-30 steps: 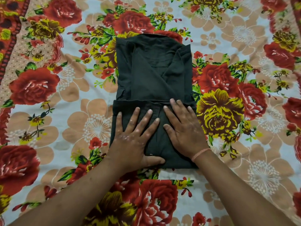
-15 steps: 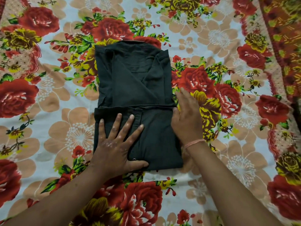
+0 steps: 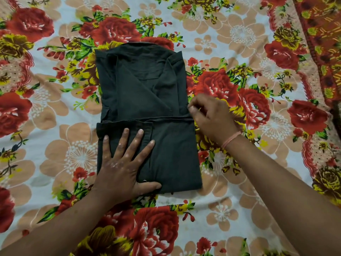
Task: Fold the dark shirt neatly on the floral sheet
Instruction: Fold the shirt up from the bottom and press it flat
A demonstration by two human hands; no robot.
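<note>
Hands: the left hand presses flat, fingers spread, on the shirt lying half-folded on the sheet, the right hand curls at its right edge, grip unclear; square that edge before folding on.

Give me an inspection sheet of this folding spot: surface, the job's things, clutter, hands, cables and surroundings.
Surface: floral sheet, spread out, red and yellow roses on white.
Job's things: dark shirt lying on the sheet, sides folded in, lower part folded up over the middle.
Clutter: nothing seen.
Hands: left hand pressed flat on the folded lower part; right hand with fingers curled at the shirt's right edge, apparently pinching it; pink thread on its wrist.
Cables: nothing seen.
Surroundings: red patterned border of the sheet at the upper right; nothing else in view.
</note>
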